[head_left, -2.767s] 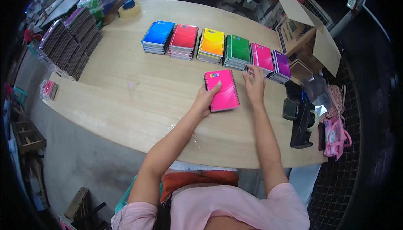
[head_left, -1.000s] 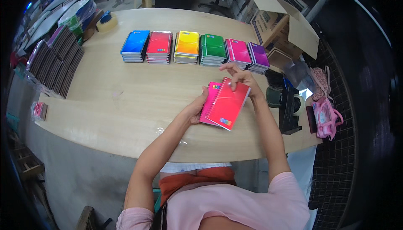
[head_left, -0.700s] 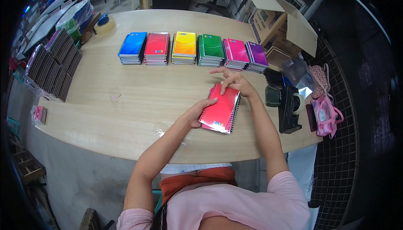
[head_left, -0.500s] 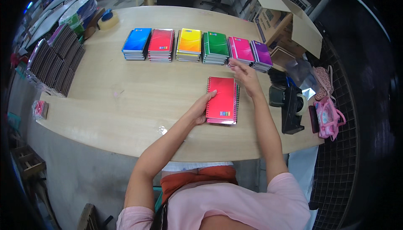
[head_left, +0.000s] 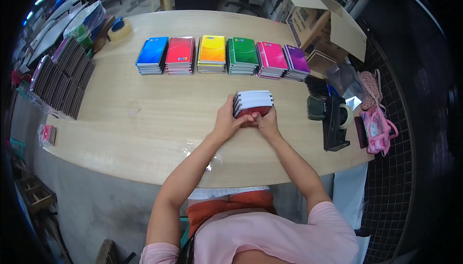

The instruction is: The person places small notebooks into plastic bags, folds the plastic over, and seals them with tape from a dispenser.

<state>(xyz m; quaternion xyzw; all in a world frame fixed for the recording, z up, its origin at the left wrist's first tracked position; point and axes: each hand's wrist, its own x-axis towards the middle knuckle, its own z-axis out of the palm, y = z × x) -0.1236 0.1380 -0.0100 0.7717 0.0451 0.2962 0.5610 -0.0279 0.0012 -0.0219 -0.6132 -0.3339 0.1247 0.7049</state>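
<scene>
A small stack of spiral notebooks (head_left: 253,99) is tipped up in front of me, its white page edges facing up and a red cover towards me. My left hand (head_left: 227,121) grips its left side, and my right hand (head_left: 266,123) grips the right side, with the thumbs close together on the cover. Beyond the hands stand several notebook piles in a row: blue (head_left: 153,51), red (head_left: 180,51), yellow (head_left: 212,49), green (head_left: 242,52), pink (head_left: 271,55) and purple (head_left: 296,59).
Wrapped notebook bundles (head_left: 62,81) rise at the table's left, near a small wrapped pack (head_left: 47,135). Yellowish tape (head_left: 119,30) lies at the far left. On the right are an open carton (head_left: 313,23), a black tape dispenser (head_left: 334,124) and a pink bag (head_left: 378,129).
The notebooks lay flatter, red cover up, in my left hand; now they are tipped with page edges up. My right hand has come back from near the pink pile and grips them too.
</scene>
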